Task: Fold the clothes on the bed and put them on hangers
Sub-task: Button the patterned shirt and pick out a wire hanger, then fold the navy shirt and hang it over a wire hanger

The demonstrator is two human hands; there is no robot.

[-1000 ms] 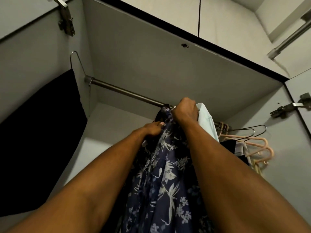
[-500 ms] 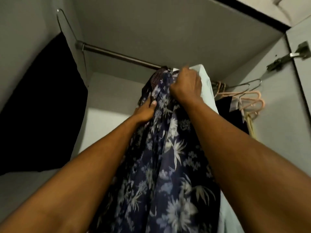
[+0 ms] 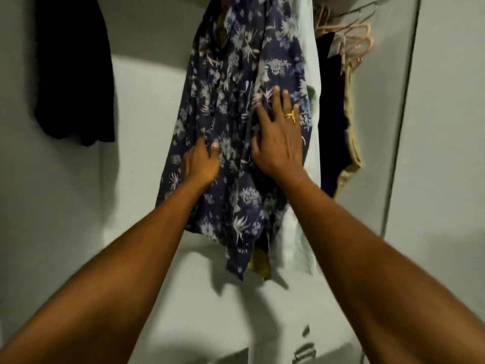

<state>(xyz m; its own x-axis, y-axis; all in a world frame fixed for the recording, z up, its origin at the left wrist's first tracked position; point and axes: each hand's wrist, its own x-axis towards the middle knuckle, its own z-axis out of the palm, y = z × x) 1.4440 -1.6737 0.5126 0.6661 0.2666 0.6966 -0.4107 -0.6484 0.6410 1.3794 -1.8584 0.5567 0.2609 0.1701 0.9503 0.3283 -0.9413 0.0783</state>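
Observation:
A navy floral garment [image 3: 236, 74] hangs inside the wardrobe, its top cut off by the frame. My right hand [image 3: 279, 135], wearing a gold ring, lies flat with straight fingers on the cloth's right side. My left hand [image 3: 202, 164] rests on the garment's left side, thumb on the front; its fingers are hidden in the fabric. A pale mint garment [image 3: 307, 61] hangs right behind the floral one. The rail and the hanger hook are out of view.
A black garment [image 3: 76, 69] hangs at the left. Peach empty hangers [image 3: 354, 40] and dark and tan clothes [image 3: 341, 114] hang at the right. The wardrobe's pale back wall [image 3: 147, 106] and a door edge [image 3: 404, 114] enclose the space.
Both hands left the top of the garment by the rail and slid down to its middle. The right hand went from gripping to flat. The view tilted down.

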